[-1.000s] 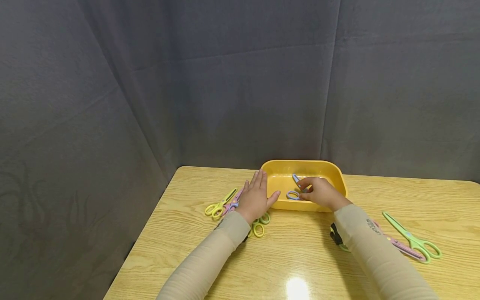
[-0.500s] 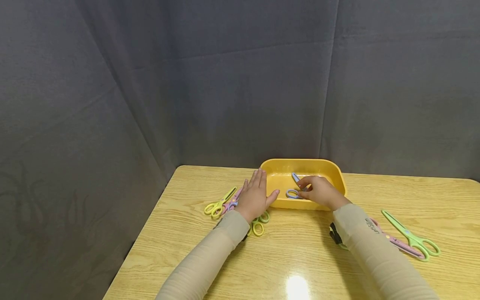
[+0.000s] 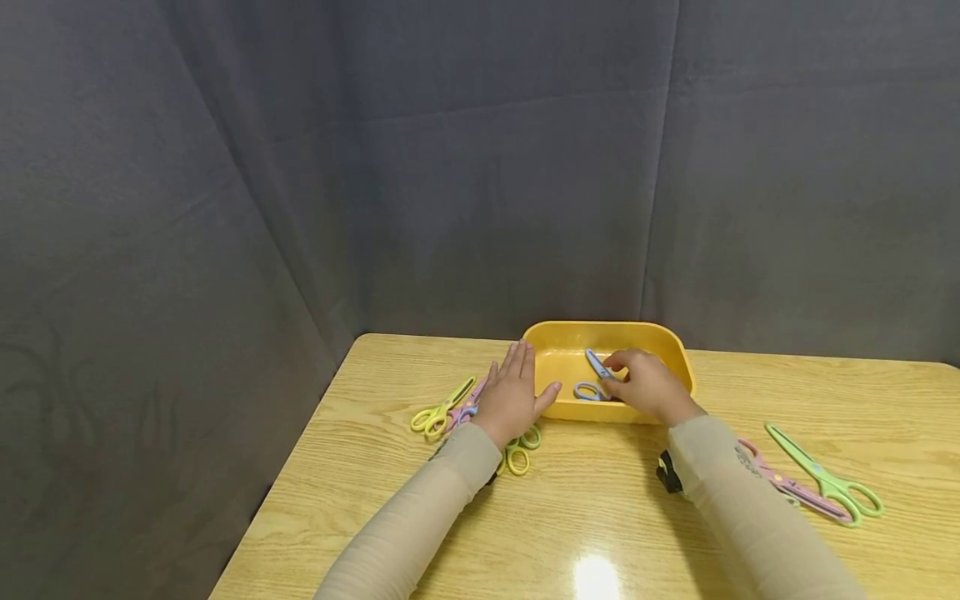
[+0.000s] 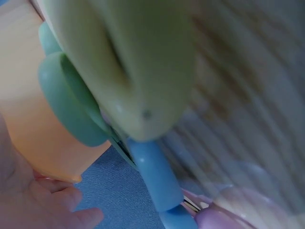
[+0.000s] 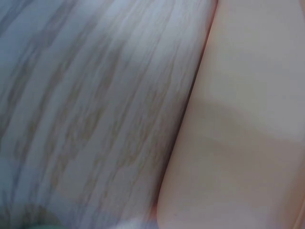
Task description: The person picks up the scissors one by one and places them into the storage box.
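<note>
Blue-handled scissors (image 3: 597, 364) lie in the front middle of a yellow plastic bin (image 3: 551, 409). My right hand (image 3: 651, 388) reaches over the bin's front edge. Its bent fingers and thumb are at the middle of these scissors, and the hand covers one of their handles. Whether the fingertips still pinch the scissors is unclear. Fingers straight, my left hand (image 3: 510, 403) lies along the bin's left side. Under and beside it are several scissors, among them yellow ones (image 3: 442, 411) and a green handle (image 4: 71, 100); a blue handle (image 4: 155, 174) shows in the left wrist view.
On the right of the wooden table (image 3: 600, 517), green scissors (image 3: 821, 479) cross pink ones (image 3: 806, 493), partly behind my right forearm. Grey fabric (image 3: 480, 167) hangs behind and to the left. The right wrist view shows mostly the bin's wall (image 5: 233, 109) and tabletop.
My right fingers have shifted slightly right along the blue scissors, so more of their middle shows. The scissors, bin and left hand hold their places.
</note>
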`<state>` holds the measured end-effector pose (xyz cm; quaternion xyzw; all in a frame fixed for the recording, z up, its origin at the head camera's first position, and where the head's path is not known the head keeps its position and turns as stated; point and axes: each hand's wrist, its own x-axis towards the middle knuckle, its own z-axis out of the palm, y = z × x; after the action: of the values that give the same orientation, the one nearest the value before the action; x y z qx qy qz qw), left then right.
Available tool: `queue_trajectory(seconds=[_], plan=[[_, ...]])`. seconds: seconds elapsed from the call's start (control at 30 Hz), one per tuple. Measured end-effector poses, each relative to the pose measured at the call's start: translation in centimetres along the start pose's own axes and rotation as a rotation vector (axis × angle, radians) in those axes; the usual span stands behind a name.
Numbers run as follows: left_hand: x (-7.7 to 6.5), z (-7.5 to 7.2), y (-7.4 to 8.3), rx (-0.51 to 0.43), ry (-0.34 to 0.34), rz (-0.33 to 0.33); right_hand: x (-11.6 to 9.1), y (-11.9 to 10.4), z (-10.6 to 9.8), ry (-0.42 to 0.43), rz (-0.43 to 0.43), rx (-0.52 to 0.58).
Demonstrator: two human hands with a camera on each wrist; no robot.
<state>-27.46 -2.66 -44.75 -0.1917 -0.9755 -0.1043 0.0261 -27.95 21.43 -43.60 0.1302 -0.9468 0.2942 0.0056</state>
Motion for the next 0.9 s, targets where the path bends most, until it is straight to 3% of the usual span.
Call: queue_trajectory(seconds=[0.33,0.73,0.9], plan=[[0.1,0.2,-0.1,-0.012,0.005,0.015,-0.8,0.1,-0.2,0.078,0.014,-0.137],[-0.1,-0.6,0.4,0.016,-0.023,0.025,-2.1,0.1,-0.9,0.118,-0.023,-0.191],[0.1,-0.4,0.4,0.030,-0.034,0.020,-2.8,0.0,-1.3,0.097,-0.051,-0.194]])
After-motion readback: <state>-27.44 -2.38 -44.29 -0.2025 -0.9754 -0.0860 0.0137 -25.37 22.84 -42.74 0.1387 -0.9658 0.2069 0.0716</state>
